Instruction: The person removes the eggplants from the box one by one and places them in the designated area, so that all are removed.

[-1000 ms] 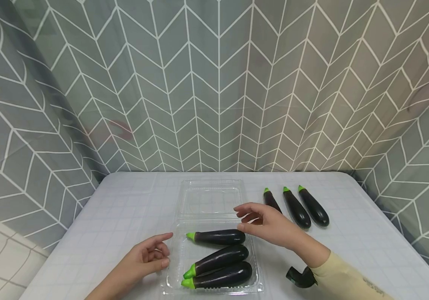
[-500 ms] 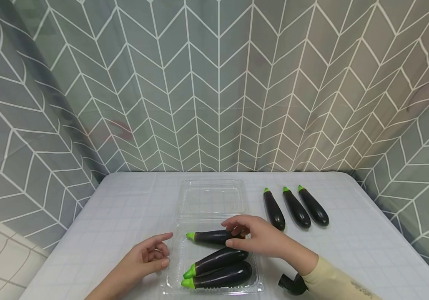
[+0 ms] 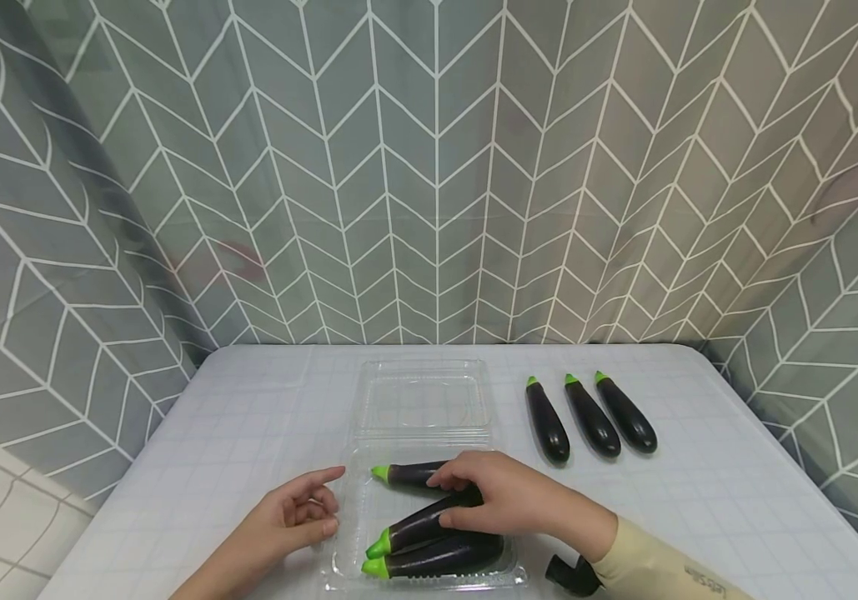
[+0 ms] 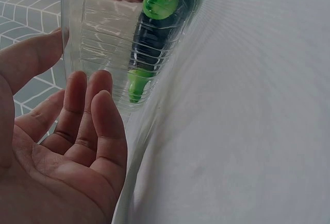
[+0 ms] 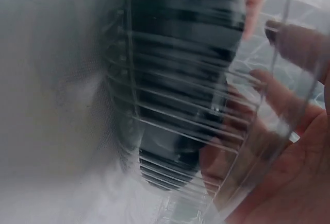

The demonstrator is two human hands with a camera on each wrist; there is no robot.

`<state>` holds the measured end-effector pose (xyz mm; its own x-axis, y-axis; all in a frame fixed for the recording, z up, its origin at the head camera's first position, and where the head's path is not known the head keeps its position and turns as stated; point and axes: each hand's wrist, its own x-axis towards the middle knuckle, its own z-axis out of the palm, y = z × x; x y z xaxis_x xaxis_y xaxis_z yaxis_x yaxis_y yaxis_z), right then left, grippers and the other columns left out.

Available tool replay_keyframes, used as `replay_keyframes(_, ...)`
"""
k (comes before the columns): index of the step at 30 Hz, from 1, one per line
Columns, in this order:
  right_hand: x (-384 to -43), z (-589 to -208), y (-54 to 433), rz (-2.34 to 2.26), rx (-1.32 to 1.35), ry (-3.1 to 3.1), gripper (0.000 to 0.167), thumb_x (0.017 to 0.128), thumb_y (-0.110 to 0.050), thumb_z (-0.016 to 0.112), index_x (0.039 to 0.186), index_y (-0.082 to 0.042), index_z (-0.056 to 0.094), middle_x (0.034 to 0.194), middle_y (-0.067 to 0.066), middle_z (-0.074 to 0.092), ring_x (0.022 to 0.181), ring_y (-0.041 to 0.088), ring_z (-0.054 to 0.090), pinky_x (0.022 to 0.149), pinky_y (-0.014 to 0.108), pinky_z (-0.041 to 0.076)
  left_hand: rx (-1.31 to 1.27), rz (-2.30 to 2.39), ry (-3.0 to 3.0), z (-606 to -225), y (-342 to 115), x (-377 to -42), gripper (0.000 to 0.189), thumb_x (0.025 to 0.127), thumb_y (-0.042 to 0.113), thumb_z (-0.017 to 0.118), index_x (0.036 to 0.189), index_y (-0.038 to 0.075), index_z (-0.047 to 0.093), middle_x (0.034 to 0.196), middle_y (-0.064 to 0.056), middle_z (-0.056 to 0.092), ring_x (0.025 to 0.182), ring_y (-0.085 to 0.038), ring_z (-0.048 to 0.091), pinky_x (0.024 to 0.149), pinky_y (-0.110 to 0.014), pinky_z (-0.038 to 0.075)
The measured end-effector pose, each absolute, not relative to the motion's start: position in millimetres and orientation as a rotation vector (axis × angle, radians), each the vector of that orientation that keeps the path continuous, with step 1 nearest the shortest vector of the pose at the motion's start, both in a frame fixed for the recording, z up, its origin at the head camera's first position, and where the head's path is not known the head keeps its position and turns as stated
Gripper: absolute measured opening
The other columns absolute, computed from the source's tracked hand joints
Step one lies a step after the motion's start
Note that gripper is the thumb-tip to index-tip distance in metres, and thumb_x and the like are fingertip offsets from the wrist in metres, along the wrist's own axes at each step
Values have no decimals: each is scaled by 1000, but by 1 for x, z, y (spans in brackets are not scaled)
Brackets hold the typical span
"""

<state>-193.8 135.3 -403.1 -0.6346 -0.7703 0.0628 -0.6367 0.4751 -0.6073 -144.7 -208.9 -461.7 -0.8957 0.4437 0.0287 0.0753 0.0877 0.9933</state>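
A clear plastic clamshell box point(image 3: 353, 500) lies open on the table with three eggplants in its base. The far eggplant point(image 3: 402, 474) lies crosswise; the middle eggplant point(image 3: 417, 525) and near eggplant point(image 3: 447, 557) lie close together, slanted. My right hand point(image 3: 499, 496) is over the middle eggplant, fingers and thumb bent loosely and spread apart; it covers the far and middle ones' thick ends. Through the ribbed wall in the right wrist view, its fingers are beside a dark eggplant point(image 5: 180, 64); contact is unclear. My left hand point(image 3: 293, 512) stays by the box's left wall, loosely curled, holding nothing.
On the table point(image 3: 248, 417), right of the box's lid point(image 3: 424, 396), three more eggplants lie side by side: a left one point(image 3: 547, 421), a centre one point(image 3: 592, 417) and a right one point(image 3: 626, 414). A black curved object point(image 3: 573, 575) is beside the right sleeve. A patterned curtain point(image 3: 436, 167) hangs behind.
My right hand has moved left and toward me, from the far eggplant's thick end to above the middle one. The left eggplant outside the box is uncovered. My left hand and the eggplants have not moved.
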Motion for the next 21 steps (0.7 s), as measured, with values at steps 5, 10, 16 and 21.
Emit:
replay_keyframes(5, -192, -403, 132, -800, -1270, 2520, 36, 90, -36, 73, 120, -15, 70, 111, -9, 66, 102, 2, 58, 90, 28, 48, 499, 1880, 2082, -461, -209, -144, 63, 94, 2, 65, 148, -6, 35, 111, -29, 52, 91, -14, 62, 71, -27, 55)
replay_keyframes(10, -191, -404, 128, -672, -1377, 2542, 32, 90, -31, 72, 120, -17, 71, 114, -11, 66, 107, 5, 59, 93, 32, 48, 505, 1875, 2091, -461, -209, -144, 62, 94, 2, 65, 148, -5, 35, 111, -29, 52, 91, -15, 62, 71, -27, 55)
replay_keyframes(16, -188, -406, 124, -531, -1456, 2587, 28, 90, -29, 71, 116, -19, 73, 110, -11, 66, 104, 7, 57, 90, 30, 47, 471, 1862, 2095, -459, -208, -144, 63, 94, 4, 66, 148, -4, 35, 112, -27, 53, 92, -16, 62, 72, -28, 55)
replay_keyframes(21, -186, -407, 122, -438, -1496, 2627, 26, 90, -27, 73, 115, -21, 73, 109, -12, 66, 103, 8, 57, 89, 28, 47, 439, 1859, 2091, -459, -207, -145, 63, 94, 5, 66, 149, -4, 35, 112, -26, 53, 93, -17, 62, 73, -28, 55)
